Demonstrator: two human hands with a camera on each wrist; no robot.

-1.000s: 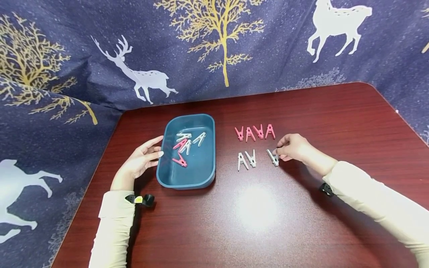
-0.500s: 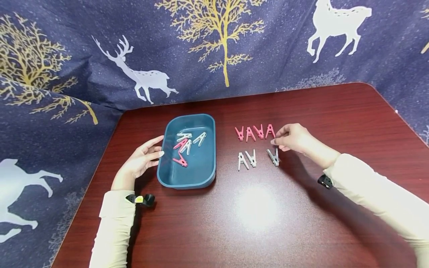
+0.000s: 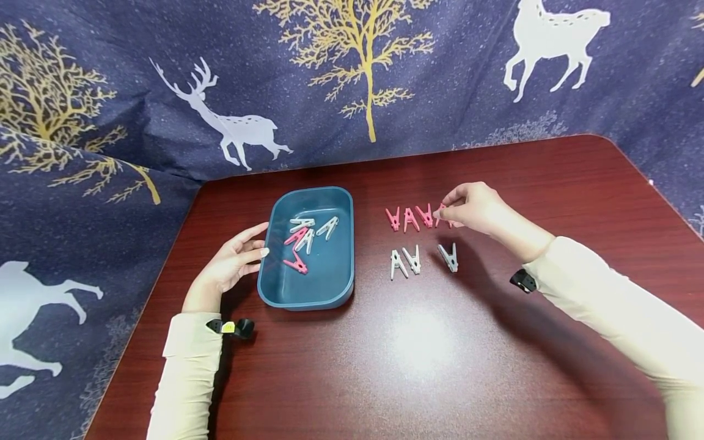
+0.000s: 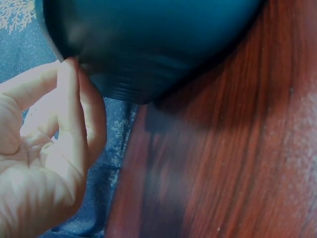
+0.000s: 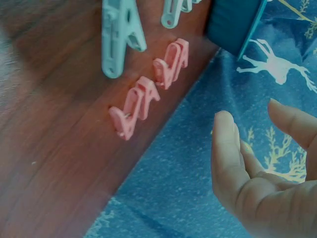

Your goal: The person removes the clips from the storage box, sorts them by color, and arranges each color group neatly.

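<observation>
Apparently right fingers (image 3: pixel 453 212), parted, reach for centre-right pink clips (image 3: pixel 428 223); pinching seems needed. Loose left fingers (image 3: pixel 249 233) touch the bin (image 3: pixel 327 282).

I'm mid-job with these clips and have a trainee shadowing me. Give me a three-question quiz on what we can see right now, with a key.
1. Multiple choice: what does the left hand touch?
A) a pink clip
B) the side of the blue bin
C) the right sleeve

2. True or false: in the right wrist view, the right hand holds nothing.

3. Fill in: inside the bin lie ___ pale clips and ___ pink clips.

Key:
1. B
2. True
3. three; two
</observation>
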